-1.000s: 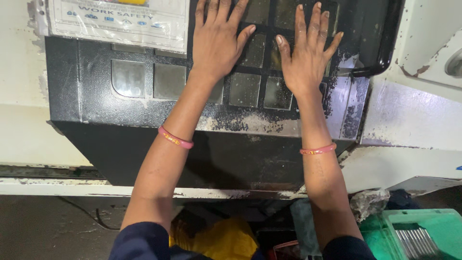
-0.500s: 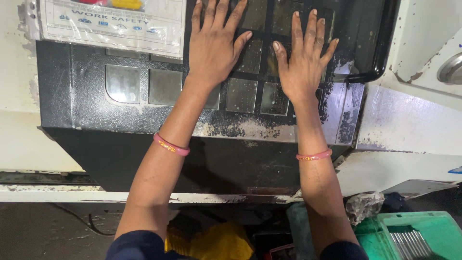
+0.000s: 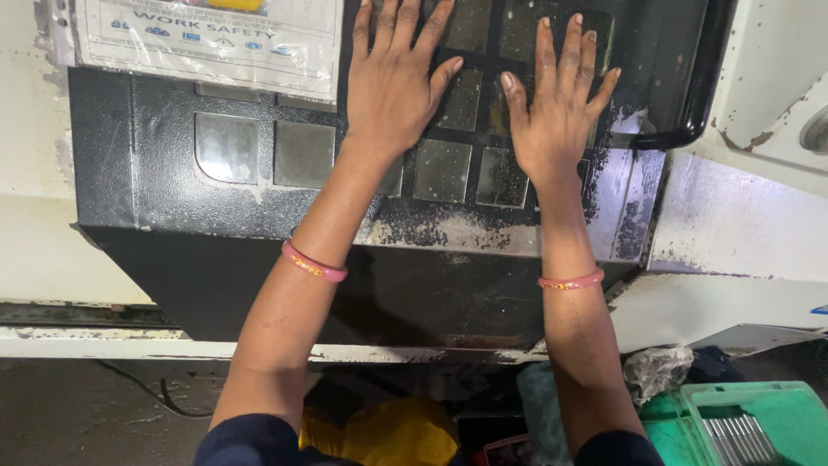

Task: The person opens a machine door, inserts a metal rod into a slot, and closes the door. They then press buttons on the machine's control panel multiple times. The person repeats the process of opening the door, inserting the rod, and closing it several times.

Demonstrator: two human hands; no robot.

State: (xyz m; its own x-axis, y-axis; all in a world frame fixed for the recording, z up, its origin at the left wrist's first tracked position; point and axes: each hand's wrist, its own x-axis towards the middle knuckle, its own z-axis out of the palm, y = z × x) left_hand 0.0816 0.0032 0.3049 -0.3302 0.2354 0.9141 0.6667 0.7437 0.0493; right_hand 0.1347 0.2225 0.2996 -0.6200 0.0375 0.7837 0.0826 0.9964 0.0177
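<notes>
Head view, looking down along both forearms.

Left hand [image 3: 392, 82]: palm flat against the black machine door [image 3: 216, 250], fingers spread and pointing up; grip apart, clamped on nothing. It lies over the grid of small window panes [image 3: 444, 168], thumb angled out toward the right hand.

Right hand [image 3: 556, 116]: also flat on the panes, just beside the left hand but not touching it. Fingers splayed, grip apart, nothing held. To its right, near the fingertips, runs a black curved handle bar [image 3: 690, 112].

Each wrist carries a pink bangle [image 3: 312, 263], well below the grip on the forearm.

Left of the left hand: two more panes set in the dark panel, and above them a laminated paper sheet [image 3: 207, 39] fixed to the door.

Door surface below both palms is speckled with pale grit and scuffed paint. The cream machine housing [image 3: 742, 224] lies right of the right hand.

Far below the right forearm: a green plastic crate [image 3: 716, 414] holding metal rods. Below the left elbow: something yellow [image 3: 392, 431], kind not discernible.
</notes>
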